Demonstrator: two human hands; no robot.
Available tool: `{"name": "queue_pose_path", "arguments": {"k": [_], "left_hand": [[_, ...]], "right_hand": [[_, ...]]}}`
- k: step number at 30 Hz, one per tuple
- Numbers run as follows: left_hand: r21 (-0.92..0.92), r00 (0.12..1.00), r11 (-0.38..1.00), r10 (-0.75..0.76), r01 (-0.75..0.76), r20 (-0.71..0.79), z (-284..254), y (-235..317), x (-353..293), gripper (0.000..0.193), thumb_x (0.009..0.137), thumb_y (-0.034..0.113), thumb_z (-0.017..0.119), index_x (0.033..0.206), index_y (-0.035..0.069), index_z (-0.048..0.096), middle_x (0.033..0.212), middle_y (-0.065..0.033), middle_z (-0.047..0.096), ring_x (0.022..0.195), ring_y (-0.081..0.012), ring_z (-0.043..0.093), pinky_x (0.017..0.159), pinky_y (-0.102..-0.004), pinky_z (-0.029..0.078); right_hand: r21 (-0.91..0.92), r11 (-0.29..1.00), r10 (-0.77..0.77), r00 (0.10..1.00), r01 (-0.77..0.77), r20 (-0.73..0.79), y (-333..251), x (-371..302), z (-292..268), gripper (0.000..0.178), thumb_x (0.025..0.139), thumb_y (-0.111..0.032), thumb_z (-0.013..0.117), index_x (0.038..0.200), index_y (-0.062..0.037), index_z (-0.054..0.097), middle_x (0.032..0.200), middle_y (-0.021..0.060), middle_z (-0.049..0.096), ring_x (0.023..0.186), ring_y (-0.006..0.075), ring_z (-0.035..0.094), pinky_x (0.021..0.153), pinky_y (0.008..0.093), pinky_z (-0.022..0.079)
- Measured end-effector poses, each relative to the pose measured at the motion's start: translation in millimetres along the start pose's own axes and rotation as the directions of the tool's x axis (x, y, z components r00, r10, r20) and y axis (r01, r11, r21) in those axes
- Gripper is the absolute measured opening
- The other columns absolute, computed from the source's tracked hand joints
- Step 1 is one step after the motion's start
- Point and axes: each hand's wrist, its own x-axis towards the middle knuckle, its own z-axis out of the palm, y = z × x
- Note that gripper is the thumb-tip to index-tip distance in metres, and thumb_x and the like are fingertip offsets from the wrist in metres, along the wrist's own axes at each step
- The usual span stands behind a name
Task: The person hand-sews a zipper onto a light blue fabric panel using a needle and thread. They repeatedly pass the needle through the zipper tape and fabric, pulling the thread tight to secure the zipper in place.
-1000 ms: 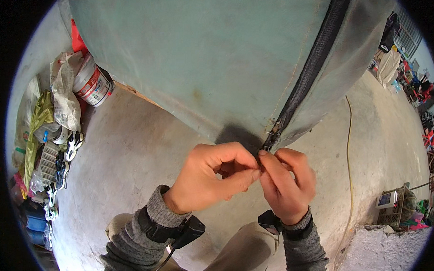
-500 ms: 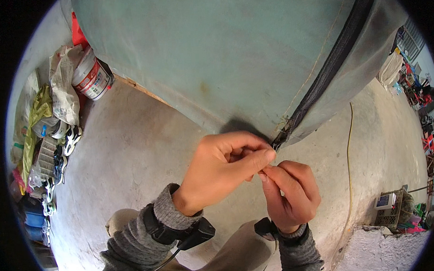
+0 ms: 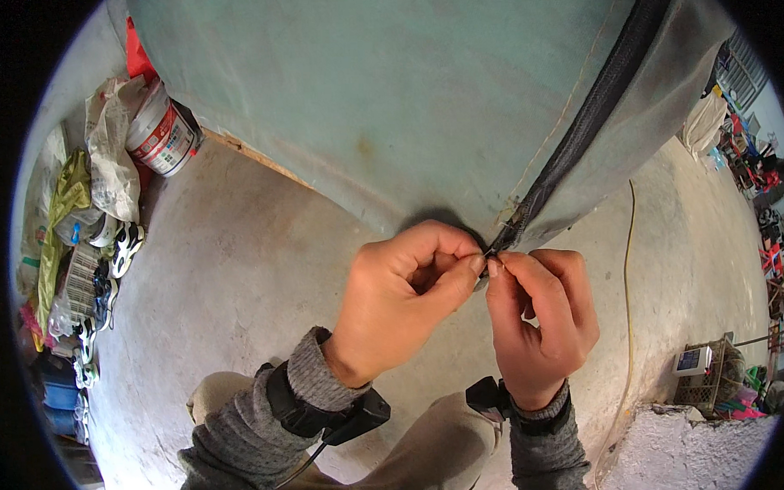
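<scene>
Bare left hand [image 3: 389, 288] and bare right hand [image 3: 546, 326]: two hands. Black wristbands [image 3: 285, 401]: two. Grey-green sheet cover [image 3: 361, 90]: one. Black woven strip [image 3: 591, 124]: one. Red-and-white plastic bucket [image 3: 161, 139]: one. Yellow cord [image 3: 629, 280]: one. Black-and-white shoes [image 3: 126, 248]: perhaps four, crowded together.

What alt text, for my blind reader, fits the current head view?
Bare hands pinch at the lower end of a black strip on a green cover, above a pale floor. A bucket and shoes sit at left.
</scene>
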Motion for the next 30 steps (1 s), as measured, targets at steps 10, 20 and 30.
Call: {"name": "queue_pose_path", "arguments": {"k": [10, 20, 30], "left_hand": [[0.04, 0.997, 0.997, 0.073, -0.073, -0.006, 0.3, -7.8, -2.2, 0.005, 0.09, 0.001, 0.065, 0.093, -0.002, 0.064, 0.076, 0.0036, 0.061, 0.066, 0.0005, 0.051, 0.056, -0.0174, 0.043], [0.051, 0.997, 0.996, 0.071, -0.071, -0.003, -0.8, -8.8, -1.3, 0.006, 0.09, 0.002, 0.066, 0.092, -0.003, 0.063, 0.075, 0.0036, 0.06, 0.066, 0.0005, 0.051, 0.055, -0.0175, 0.042], [0.097, 0.989, 0.984, 0.15, -0.149, 0.004, 0.0, -13.8, -0.4, 0.006, 0.088, 0.001, 0.067, 0.091, -0.001, 0.064, 0.075, 0.0026, 0.062, 0.065, 0.0001, 0.051, 0.054, -0.0176, 0.043]], "right_hand": [[0.075, 0.989, -0.117, 0.988, 0.125, -0.098, 12.6, 3.2, 9.5, 0.027, 0.075, 0.002, 0.08, 0.098, -0.0022, 0.066, 0.083, 0.0093, 0.062, 0.063, 0.0209, 0.062, 0.051, 0.0288, 0.049], [0.102, 0.994, -0.024, 0.99, 0.038, -0.137, 19.3, -11.5, 16.4, 0.029, 0.074, 0.001, 0.081, 0.098, -0.0037, 0.065, 0.084, 0.0103, 0.065, 0.062, 0.019, 0.062, 0.052, 0.0278, 0.049], [0.04, 0.993, -0.105, 0.988, 0.11, -0.116, 18.3, -9.8, 15.5, 0.029, 0.071, 0.006, 0.079, 0.098, -0.0027, 0.071, 0.085, 0.009, 0.064, 0.066, 0.0211, 0.063, 0.054, 0.029, 0.05]]}}
